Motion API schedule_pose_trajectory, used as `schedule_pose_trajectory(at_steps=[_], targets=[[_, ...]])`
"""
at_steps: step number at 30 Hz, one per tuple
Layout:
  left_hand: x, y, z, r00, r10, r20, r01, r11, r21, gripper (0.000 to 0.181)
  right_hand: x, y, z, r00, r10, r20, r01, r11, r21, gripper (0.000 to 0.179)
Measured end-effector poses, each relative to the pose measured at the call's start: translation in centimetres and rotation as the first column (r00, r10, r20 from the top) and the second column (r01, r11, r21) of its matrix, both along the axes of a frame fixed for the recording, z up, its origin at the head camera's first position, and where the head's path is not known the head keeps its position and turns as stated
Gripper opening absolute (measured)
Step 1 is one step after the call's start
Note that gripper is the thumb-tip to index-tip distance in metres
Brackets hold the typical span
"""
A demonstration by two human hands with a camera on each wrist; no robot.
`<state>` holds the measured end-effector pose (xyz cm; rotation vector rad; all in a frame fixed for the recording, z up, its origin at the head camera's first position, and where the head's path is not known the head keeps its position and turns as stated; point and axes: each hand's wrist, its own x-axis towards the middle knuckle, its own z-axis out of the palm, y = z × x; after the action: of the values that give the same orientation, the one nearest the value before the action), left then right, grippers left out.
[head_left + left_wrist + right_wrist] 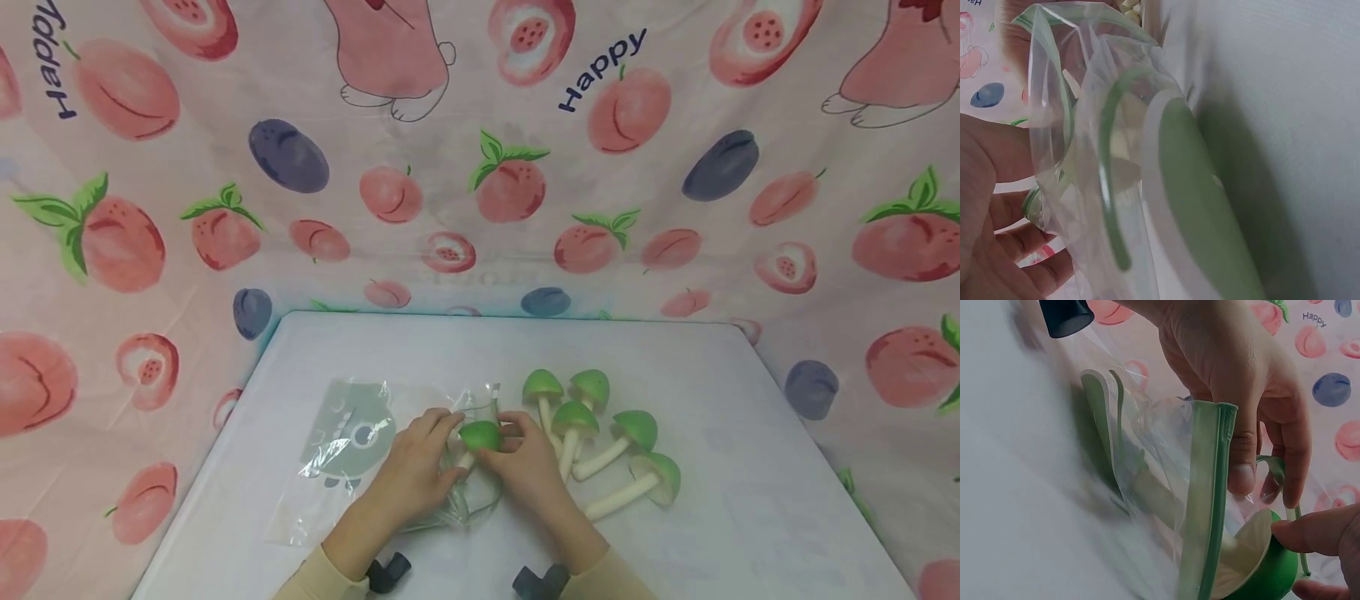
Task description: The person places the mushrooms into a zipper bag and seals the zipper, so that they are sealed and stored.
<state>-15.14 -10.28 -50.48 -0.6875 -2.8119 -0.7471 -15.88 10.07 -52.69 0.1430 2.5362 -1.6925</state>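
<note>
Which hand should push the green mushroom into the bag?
Probably the right hand: it already pinches the green mushroom at the mouth of the clear bag. The left hand is busy gripping the bag's edge, holding it open.

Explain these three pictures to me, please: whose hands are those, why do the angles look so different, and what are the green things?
No machine here: a person works with two bare hands. The wide picture comes from a camera on the person's head, looking down at a white table walled in by fruit-print cloth. The two close pictures come from small cameras strapped to each wrist, which is why they look tilted and blurry.

On the table lie five toy mushrooms with green caps and pale stems, in a bunch to the right of the hands. A clear plastic bag with a green zip edge lies to the left.

The left hand holds the bag's mouth open. The right hand pinches a sixth green mushroom right at that opening; the right wrist view shows its cap at the bag's green edge.
</note>
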Motion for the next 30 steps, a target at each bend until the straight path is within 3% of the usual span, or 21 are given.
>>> schedule_pose_trajectory(at_steps=[3,11,21,30], targets=[[-0.07,-0.04,-0.01,1.0,0.007,-0.014,-0.007,1.0,-0.001,0.078,-0.1,0.08,-0.08,1.0,0.0,0.003,0.0,1.0,-0.011,0.07],[-0.19,0.02,-0.13,0.996,-0.048,-0.071,0.047,0.999,-0.014,0.076,-0.05,0.06,0.08,1.0,0.002,-0.001,-0.002,1.0,-0.026,0.069],[-0.23,-0.05,-0.44,0.995,-0.034,-0.095,0.031,0.999,-0.034,0.076,0.01,-0.02,-0.48,1.0,-0.022,-0.011,0.02,0.993,-0.117,0.061],[-0.13,-0.07,-0.19,0.995,-0.025,-0.101,0.021,0.999,-0.044,0.075,-0.28,-0.17,-0.12,0.999,-0.052,0.011,0.052,0.997,-0.063,0.061]])
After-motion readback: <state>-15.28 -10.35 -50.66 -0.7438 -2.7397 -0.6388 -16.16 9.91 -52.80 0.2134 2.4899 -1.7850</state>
